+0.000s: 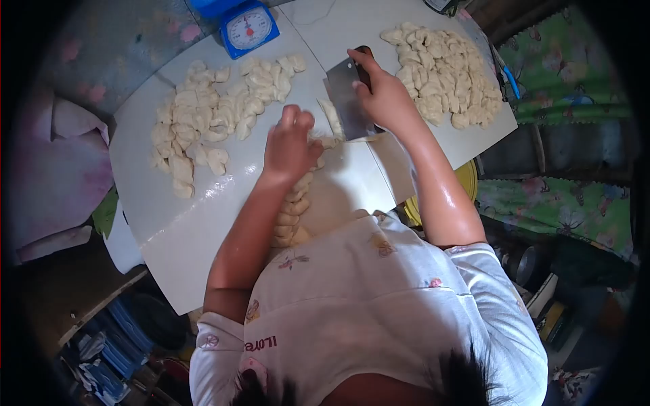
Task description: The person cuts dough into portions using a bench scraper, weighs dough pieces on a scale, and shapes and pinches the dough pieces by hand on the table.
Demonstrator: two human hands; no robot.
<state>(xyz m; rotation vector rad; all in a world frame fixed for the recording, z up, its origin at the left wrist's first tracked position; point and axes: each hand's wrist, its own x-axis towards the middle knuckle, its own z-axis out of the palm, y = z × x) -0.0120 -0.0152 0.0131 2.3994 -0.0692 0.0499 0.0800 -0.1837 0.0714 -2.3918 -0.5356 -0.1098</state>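
My right hand (384,95) is wrapped round the dark handle of a wide metal blade (349,101), which stands on the white table (365,169). A strip of pale dough (331,118) lies just left of the blade. My left hand (292,145) is beside it, fingers bent, over small dough pieces; what its fingertips hold, if anything, is hidden. A row of cut dough pieces (292,210) runs from under my left hand toward my body. Loose dough pieces lie in a heap (196,111) at the left and another heap (447,74) at the right.
A blue dial scale (248,28) stands at the table's far edge. A yellow round container (467,179) is below the right edge, partly behind my right forearm. A blue-handled tool (510,81) lies by the far right edge. Pink cloth (61,169) hangs at the left.
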